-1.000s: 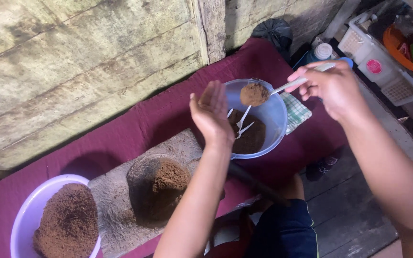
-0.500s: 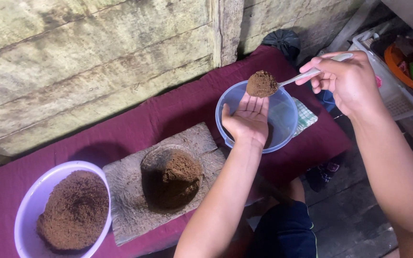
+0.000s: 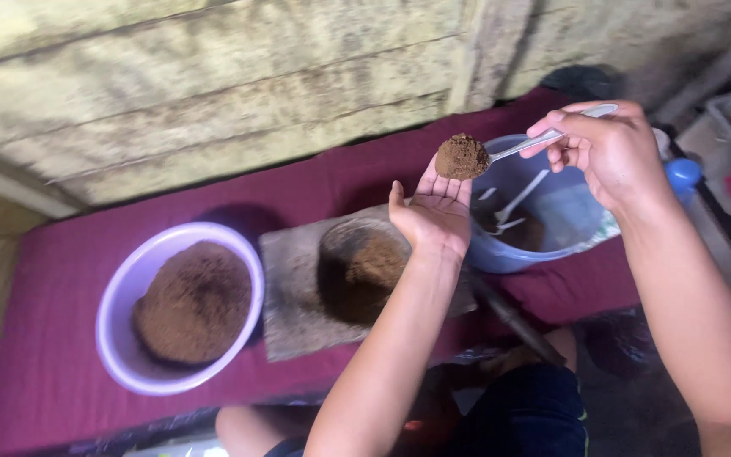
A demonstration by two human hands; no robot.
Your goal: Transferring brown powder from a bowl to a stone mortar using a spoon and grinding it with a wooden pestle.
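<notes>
Above the left hand [image 3: 435,211], lying palm up with fingers spread flat and holding nothing, hovering a heaped lump of brown powder [image 3: 461,156] on the bowl of a metal spoon [image 3: 543,140], just over the fingertips and seemingly not touching them. Pinching the spoon's handle near its far end: the right hand [image 3: 609,152], closed around it with thumb and fingers, reaching in from the right side of the head view. Under and behind the right hand, sitting a blue bowl [image 3: 568,228] with a dark remnant at the bottom and two more spoons [image 3: 513,203] leaning inside it. Just below and to the left of the left wrist, resting a grey stone slab [image 3: 294,296] with a round hollow, carrying a mound of the same brown powder [image 3: 374,262]. Farther out to the left, well apart from both hands, standing a pale purple bowl [image 3: 120,322] filled with more brown powder. Under all of it, stretching a dark red cloth [image 3: 52,279], running along a rough, pale wall [image 3: 213,85]. Beyond the right hand, showing a blurred blue cap [image 3: 684,173]. Below the forearms, showing dark blue clothing [image 3: 526,415].
</notes>
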